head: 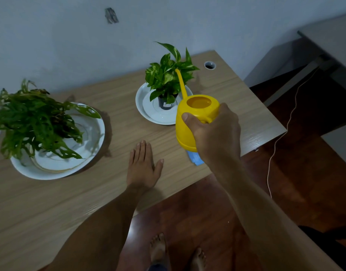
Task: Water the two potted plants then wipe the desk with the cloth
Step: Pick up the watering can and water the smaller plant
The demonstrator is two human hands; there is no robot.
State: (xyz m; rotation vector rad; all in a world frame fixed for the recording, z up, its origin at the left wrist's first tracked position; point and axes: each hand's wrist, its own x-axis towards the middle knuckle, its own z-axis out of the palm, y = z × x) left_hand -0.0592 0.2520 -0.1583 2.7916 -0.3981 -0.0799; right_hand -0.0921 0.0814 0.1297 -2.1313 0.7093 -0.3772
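The table (117, 192) filled most of the view, pale wood grain, its far edge against the wall. Toward the left edge sat the big leafy plant (35, 122), sprawled over a wide white plate (86, 157) that hid its pot and was there, presumably, to catch runoff. Near the far right corner stood the smaller variegated plant (168, 75) in a black pot (166, 103) on its own white saucer (148, 112). And here was the action: the right hand (215, 132) had its grip wrapped tight round the handle of the yellow watering can (189, 124), thumb pressed over the body, the can held above the table with its long spout (181, 83) reaching into the small plant's foliage, lined up for a pour though no water was visible. The left hand (143, 165) lay flat and empty, fingers spread on the table near the front edge, likely as a brace. Tucked under the can, near the front edge, a corner of the blue cloth (195, 158) waited for the wiping.
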